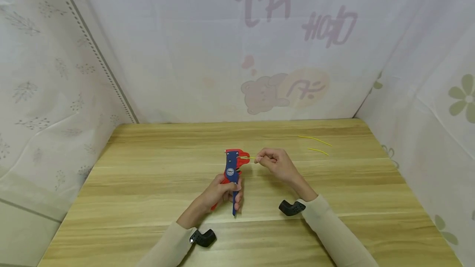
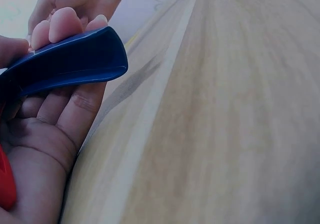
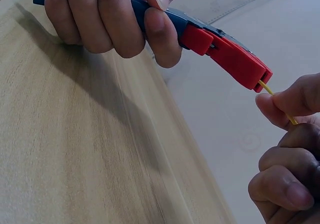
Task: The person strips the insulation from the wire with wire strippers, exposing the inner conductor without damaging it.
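Note:
A wire stripper (image 1: 231,168) with a blue body and red jaws is held upright above the table, its handles gripped by my left hand (image 1: 222,193). In the left wrist view the fingers curl round the blue handle (image 2: 75,61). My right hand (image 1: 279,165) pinches a thin yellow wire (image 3: 266,87) between thumb and forefinger, to the right of the tool. The wire's other end sits between the red jaws. How far it reaches inside is hidden. In the right wrist view the remaining right fingers are curled.
Two loose yellow wires, a longer one (image 1: 314,138) and a shorter one (image 1: 318,151), lie on the wooden table (image 1: 148,184) at the back right. Patterned cloth (image 1: 185,52) hangs behind and at both sides. A black camera mount sits at each wrist.

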{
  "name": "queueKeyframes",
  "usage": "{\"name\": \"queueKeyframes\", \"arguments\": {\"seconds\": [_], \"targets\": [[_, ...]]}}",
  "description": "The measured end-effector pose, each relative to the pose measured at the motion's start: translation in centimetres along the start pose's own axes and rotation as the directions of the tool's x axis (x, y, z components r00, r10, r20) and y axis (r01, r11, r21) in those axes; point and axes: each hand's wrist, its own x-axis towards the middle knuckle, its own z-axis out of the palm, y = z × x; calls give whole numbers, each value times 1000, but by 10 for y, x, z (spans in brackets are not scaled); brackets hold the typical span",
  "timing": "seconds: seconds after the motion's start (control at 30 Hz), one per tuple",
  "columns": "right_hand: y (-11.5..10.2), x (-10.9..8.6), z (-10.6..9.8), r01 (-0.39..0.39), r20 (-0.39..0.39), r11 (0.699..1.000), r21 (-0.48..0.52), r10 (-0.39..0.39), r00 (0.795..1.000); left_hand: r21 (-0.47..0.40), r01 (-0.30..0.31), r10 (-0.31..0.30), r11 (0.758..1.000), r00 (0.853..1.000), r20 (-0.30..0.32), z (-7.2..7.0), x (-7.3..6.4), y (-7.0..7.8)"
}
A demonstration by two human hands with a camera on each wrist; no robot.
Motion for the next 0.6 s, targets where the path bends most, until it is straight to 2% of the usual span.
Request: {"name": "queueKeyframes", "arguments": {"seconds": [0.2, 0.47, 0.6], "targets": [[-2, -1, 2, -4, 12, 1000, 21, 4, 1000, 13, -11, 11, 1000, 1000, -10, 1, 0, 0], [-4, -1, 2, -2, 18, 1000, 19, 2, 1000, 29, 4, -3, 1000, 1000, -30, 3, 0, 0], [-3, -1, 2, 4, 21, 1000, 18, -4, 1000, 56, 5, -2, 998, 998, -56, 5, 1, 0]]}}
